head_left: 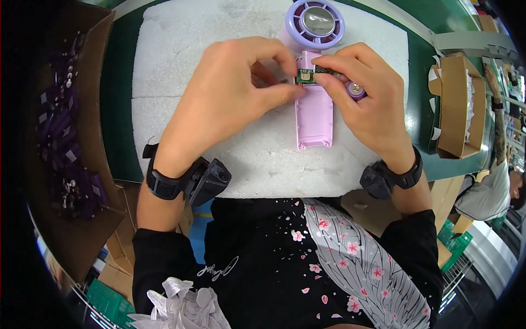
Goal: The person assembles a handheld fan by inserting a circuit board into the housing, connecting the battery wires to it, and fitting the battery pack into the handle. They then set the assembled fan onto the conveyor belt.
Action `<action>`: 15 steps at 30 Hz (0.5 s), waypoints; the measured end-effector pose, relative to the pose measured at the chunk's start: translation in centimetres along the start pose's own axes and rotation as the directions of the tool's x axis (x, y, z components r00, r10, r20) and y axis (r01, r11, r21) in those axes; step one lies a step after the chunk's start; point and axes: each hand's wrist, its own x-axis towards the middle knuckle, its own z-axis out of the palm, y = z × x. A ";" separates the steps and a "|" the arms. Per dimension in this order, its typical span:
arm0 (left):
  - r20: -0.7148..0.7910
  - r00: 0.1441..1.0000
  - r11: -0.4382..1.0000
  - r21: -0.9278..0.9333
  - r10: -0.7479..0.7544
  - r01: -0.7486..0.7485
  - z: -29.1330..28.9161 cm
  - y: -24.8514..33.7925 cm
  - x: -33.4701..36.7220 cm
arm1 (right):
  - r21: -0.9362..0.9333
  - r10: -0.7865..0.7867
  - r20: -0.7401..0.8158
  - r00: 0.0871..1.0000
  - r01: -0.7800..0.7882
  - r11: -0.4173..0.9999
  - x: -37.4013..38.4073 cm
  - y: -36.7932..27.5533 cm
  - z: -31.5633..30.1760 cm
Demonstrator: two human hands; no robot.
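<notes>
- Pinching at the pink housing [314, 118]: right hand [361, 90] comes in from its right, wrist on the near side, thumb and index on a dark dotted piece [324, 69] over the housing's far half.
- Left hand [246, 82] arches in from the housing's left, back of hand up, index and thumb tips apart at its left wall. Can't tell if it grips anything between them.
- Green circuit board [306, 76] sits at the housing's far half, between both sets of fingertips. Can't tell if it's one part with the dotted piece.
- Purple cell [356, 90] just right of the housing, end showing by the right palm; can't tell if it's held.
- Count: 1 housing, 1 board, 1 cell, 1 lilac fan head [315, 24] at the housing's far end (joint not readable), 2 wrist straps with black units, one per wrist.
- Also 2 cardboard boxes: big box [104, 104] well left of housing, purple parts inside (too many to count); small box [455, 107] well right.
- Edges: white foam pad [252, 170] under the housing, more of it left than right. Bare foam between housing's near end and pad's near edge. Right side tight: hand and cell crowd the housing.
</notes>
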 end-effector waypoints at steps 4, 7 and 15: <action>0.032 0.999 0.990 -0.137 -0.014 0.018 0.9 -0.2 0.3 | -0.013 -0.020 -0.016 1.000 0.020 1.000 -0.3 0.1 -0.2; 0.034 0.999 0.980 -0.197 0.021 -0.014 1.2 -0.2 0.3 | -0.032 -0.046 0.003 0.999 0.046 0.998 -0.3 -0.1 -0.8; -0.002 1.000 0.954 -0.299 0.026 -0.026 1.4 -0.5 0.4 | -0.046 -0.060 0.035 0.998 0.062 0.997 -0.4 -0.3 -1.0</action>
